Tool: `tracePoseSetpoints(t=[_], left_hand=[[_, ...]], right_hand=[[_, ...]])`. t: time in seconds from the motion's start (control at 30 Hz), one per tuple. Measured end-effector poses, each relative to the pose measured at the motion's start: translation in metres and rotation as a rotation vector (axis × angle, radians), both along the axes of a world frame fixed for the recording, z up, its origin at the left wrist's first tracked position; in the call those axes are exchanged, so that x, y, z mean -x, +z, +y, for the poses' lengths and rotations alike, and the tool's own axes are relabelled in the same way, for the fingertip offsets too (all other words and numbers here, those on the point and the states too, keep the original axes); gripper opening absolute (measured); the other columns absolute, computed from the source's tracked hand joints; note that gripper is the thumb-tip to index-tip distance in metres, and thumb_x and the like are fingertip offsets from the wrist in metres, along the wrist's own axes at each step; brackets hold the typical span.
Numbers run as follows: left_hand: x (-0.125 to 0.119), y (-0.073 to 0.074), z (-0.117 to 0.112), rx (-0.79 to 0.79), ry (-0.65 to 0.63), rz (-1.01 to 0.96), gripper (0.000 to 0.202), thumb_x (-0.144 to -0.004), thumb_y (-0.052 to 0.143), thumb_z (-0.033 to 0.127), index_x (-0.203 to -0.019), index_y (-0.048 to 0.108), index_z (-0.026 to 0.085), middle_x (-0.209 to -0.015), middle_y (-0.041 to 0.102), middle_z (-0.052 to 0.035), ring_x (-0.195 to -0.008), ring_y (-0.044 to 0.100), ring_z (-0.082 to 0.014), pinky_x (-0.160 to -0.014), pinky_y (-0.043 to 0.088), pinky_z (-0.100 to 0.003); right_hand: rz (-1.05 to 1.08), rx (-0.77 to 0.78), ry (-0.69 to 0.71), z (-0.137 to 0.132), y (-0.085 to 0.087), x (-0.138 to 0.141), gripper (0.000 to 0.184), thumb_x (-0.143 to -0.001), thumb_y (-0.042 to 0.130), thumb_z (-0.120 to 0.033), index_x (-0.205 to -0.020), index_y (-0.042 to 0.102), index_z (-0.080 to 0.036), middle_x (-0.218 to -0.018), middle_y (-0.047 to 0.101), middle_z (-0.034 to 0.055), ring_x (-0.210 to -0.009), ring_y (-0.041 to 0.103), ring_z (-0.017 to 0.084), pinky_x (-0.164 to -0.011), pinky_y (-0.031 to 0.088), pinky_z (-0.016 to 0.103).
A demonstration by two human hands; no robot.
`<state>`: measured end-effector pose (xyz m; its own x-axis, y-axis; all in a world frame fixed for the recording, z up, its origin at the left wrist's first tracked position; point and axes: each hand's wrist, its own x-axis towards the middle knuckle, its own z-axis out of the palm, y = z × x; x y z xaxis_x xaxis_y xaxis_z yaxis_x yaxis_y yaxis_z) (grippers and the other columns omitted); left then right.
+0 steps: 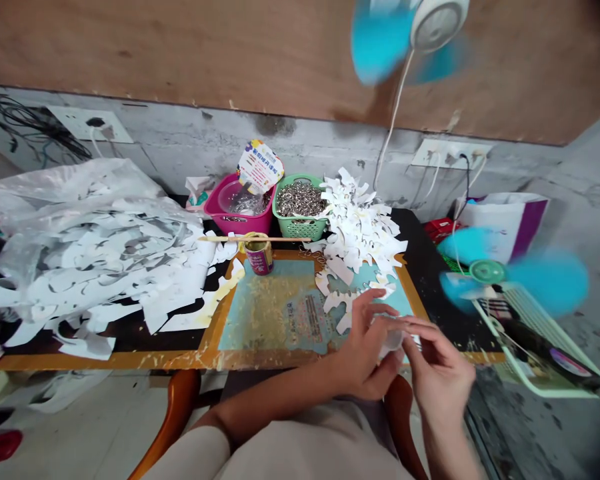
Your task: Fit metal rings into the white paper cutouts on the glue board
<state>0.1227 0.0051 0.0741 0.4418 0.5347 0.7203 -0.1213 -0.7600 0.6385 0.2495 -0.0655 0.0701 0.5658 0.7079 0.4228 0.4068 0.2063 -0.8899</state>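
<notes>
Over the front edge of the table, my left hand [370, 353] and my right hand [440, 363] meet around a small translucent whitish piece [393, 341]. My left hand is curled about it with thumb and fingers bent. The fingertips and thumb of my right hand pinch at its right side, where fingers partly hide it; its exact kind is unclear. Just beyond my hands, white cut-out pieces [339, 303] lie on a blue, glue-smeared mat [270, 313]. A purple can [260, 259] with yellowish residue at its rim stands on the mat, a thin wooden stick [280, 239] across its top.
Behind the can stand a pink basket [225, 223] and a green basket [300, 230] of small metal pieces. White cut-outs [363, 223] are heaped at right, cut scraps [110, 267] at left. Spinning fans [487, 271] and a pale green tray [555, 393] sit on the right.
</notes>
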Motion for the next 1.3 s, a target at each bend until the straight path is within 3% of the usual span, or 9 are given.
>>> tracePoseSetpoints(t=[0.1,0.2,0.3,0.4,0.5,0.57,0.7,0.9,1.3], left_hand=[[-0.003,0.011,-0.007,-0.014,-0.061,-0.063,0.047,-0.08,0.054,0.026,-0.126,0.044,0.025,-0.118,0.05,-0.0135,-0.134,0.038,-0.0341,-0.105,0.047,-0.053],[0.01,0.003,-0.013,0.07,0.04,-0.039,0.046,-0.083,0.057,0.028,-0.127,0.045,0.025,-0.124,0.049,-0.0148,-0.135,0.039,-0.034,-0.097,0.053,-0.05],[0.046,-0.027,-0.014,0.308,0.401,0.013,0.024,-0.09,0.05,0.016,-0.113,0.053,0.024,-0.128,0.046,-0.0151,-0.127,0.048,-0.0275,-0.074,0.06,-0.033],[0.097,-0.062,-0.012,0.437,0.637,0.141,0.018,-0.092,0.054,0.019,-0.109,0.056,0.022,-0.13,0.044,-0.0147,-0.106,0.062,-0.0224,-0.065,0.06,-0.029],[0.147,-0.083,-0.016,0.509,0.765,0.232,0.026,-0.088,0.062,0.027,-0.112,0.054,0.02,-0.134,0.043,-0.0159,-0.084,0.066,-0.0167,-0.061,0.06,-0.03],[0.169,-0.085,-0.016,0.406,0.875,0.289,0.029,-0.086,0.065,0.027,-0.112,0.054,0.021,-0.128,0.052,-0.0141,-0.105,0.063,-0.0244,-0.083,0.059,-0.04],[0.176,-0.079,0.0,0.165,0.645,0.511,0.039,-0.083,0.065,0.021,-0.12,0.054,0.023,-0.122,0.065,-0.01,-0.123,0.056,-0.0284,-0.11,0.04,-0.054],[0.164,-0.09,0.038,0.238,0.408,0.667,0.042,-0.081,0.064,0.015,-0.12,0.049,0.022,-0.105,0.071,-0.0061,-0.113,0.064,-0.0254,-0.116,0.027,-0.06],[0.169,-0.103,0.042,0.254,0.38,0.646,0.032,-0.079,0.069,0.021,-0.109,0.058,0.023,-0.095,0.072,-0.0035,-0.118,0.061,-0.0256,-0.117,0.024,-0.06]], right_hand=[[-0.224,0.071,0.021,-0.009,0.031,-0.011,0.006,-0.086,0.067,-0.027,-0.09,0.069,-0.023,-0.102,0.07,0.0076,-0.094,0.066,0.023,-0.083,0.053,0.035],[-0.388,0.226,0.293,0.009,0.041,-0.011,0.006,-0.09,0.061,-0.026,-0.092,0.066,-0.025,-0.1,0.069,0.0048,-0.091,0.066,0.021,-0.077,0.052,0.03],[-0.43,0.369,0.655,0.049,0.017,0.013,0.009,-0.091,0.056,-0.019,-0.089,0.063,-0.024,-0.089,0.067,0.0021,-0.082,0.064,0.018,-0.073,0.05,0.03],[-0.463,0.428,0.928,0.088,-0.027,0.056,0.011,-0.092,0.056,-0.017,-0.085,0.063,-0.021,-0.087,0.064,0.0023,-0.082,0.061,0.017,-0.076,0.049,0.03],[-0.675,0.409,0.967,0.11,-0.06,0.092,0.008,-0.087,0.064,-0.014,-0.08,0.066,-0.018,-0.107,0.06,0.0076,-0.102,0.053,0.022,-0.092,0.043,0.038],[-0.789,0.422,0.973,0.118,-0.07,0.103,0.007,-0.085,0.067,-0.013,-0.079,0.068,-0.018,-0.106,0.059,0.0077,-0.103,0.049,0.023,-0.093,0.041,0.04],[-0.895,0.434,1.084,0.128,-0.073,0.103,0.004,-0.086,0.067,-0.016,-0.083,0.069,-0.018,-0.088,0.06,0.0054,-0.09,0.05,0.021,-0.082,0.041,0.035],[-0.882,0.434,1.061,0.121,-0.076,0.099,0.01,-0.09,0.061,-0.014,-0.087,0.07,-0.017,-0.088,0.062,0.0062,-0.091,0.054,0.022,-0.087,0.041,0.034],[-0.826,0.401,1.019,0.109,-0.092,0.096,0.013,-0.093,0.055,-0.015,-0.092,0.067,-0.015,-0.09,0.06,0.0079,-0.091,0.053,0.022,-0.081,0.041,0.032]])
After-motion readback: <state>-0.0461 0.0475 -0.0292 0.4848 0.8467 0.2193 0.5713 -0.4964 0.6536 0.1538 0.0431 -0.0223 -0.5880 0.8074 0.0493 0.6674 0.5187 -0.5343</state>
